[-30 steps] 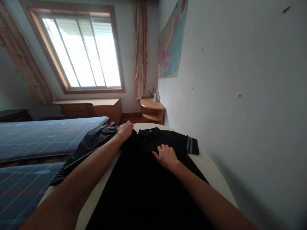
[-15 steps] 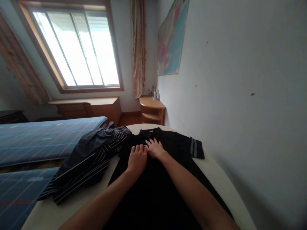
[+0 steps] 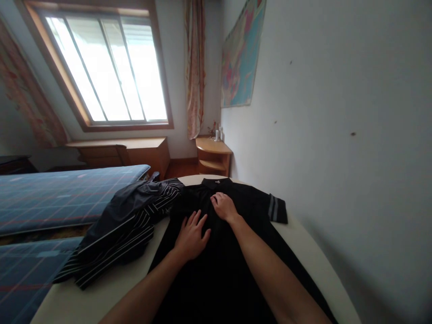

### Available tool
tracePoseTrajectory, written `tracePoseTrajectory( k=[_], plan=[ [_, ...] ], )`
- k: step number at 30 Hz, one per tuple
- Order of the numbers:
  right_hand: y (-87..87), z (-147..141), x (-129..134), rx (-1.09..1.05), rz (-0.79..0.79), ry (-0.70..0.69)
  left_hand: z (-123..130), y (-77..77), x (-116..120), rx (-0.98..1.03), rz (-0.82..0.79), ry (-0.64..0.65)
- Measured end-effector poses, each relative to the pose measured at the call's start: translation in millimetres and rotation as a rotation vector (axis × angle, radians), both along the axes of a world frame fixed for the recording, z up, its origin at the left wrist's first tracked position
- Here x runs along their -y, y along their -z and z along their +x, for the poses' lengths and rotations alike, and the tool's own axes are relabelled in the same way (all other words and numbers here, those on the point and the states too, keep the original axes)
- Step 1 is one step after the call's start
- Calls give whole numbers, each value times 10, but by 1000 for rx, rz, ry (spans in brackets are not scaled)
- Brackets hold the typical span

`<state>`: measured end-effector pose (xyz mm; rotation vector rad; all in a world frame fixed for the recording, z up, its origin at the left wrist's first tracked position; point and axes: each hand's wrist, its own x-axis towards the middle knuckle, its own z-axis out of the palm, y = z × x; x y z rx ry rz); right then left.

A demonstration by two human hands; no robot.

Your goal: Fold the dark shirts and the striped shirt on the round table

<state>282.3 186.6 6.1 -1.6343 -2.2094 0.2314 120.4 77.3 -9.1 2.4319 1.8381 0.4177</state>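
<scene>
A black collared shirt [image 3: 216, 283] lies spread on the cream round table [image 3: 324, 261], its collar at the far edge. The sleeve on the right has grey stripes near its cuff. My left hand [image 3: 191, 236] rests flat on the left half of the shirt front, fingers spread, holding nothing. Farther up, just below the collar, my right hand [image 3: 223, 206] has its fingers curled together on the shirt's front opening, apparently pinching the cloth. The fingertips are partly hidden. To the left lies a heaped dark garment with white stripes [image 3: 124, 225], touching the black shirt.
Blue plaid mattresses [image 3: 67, 193] stand left of the table. A white wall [image 3: 354, 189] runs close along the right side. Beyond the table are a small corner shelf [image 3: 214, 146], a wooden desk [image 3: 145, 143] and a window [image 3: 108, 72].
My left hand has moved back toward me from beside the right hand, and its fingers have spread. My right hand has shifted slightly right and its fingers have curled. The collar has moved slightly right.
</scene>
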Motion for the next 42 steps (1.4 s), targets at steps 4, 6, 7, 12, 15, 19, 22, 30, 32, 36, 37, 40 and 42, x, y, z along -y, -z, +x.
tracePoseTrajectory(
  k=[4,6,7,12,15,19,22,30,32,36,37,40,42],
  plan=[
    [10,100,219,90,-30,28,-51,18,23,-2,9,18],
    [12,180,338,100,-26,69,-92,19,56,27,61,23],
    [10,233,397,102,-21,100,-115,18,78,43,93,20],
    [-3,601,676,107,-57,271,-245,18,221,30,87,-50],
    [7,803,838,139,-129,246,-320,36,316,-30,27,-81],
    [16,923,998,158,-141,171,-351,3,396,-103,-5,-116],
    [18,920,1015,142,-173,167,-277,-99,378,-181,23,-127],
    [32,884,844,121,-171,168,34,-168,128,-170,18,-114],
    [36,907,849,80,-115,167,24,-115,113,-112,82,-125],
    [55,961,925,20,-45,124,-52,-21,174,-14,135,23],
    [61,969,955,16,-39,118,-67,-6,200,0,106,48],
    [73,972,1071,19,-36,121,-87,16,291,2,18,34],
    [80,961,1167,32,-44,130,-96,14,362,-29,-9,25]
  ],
)
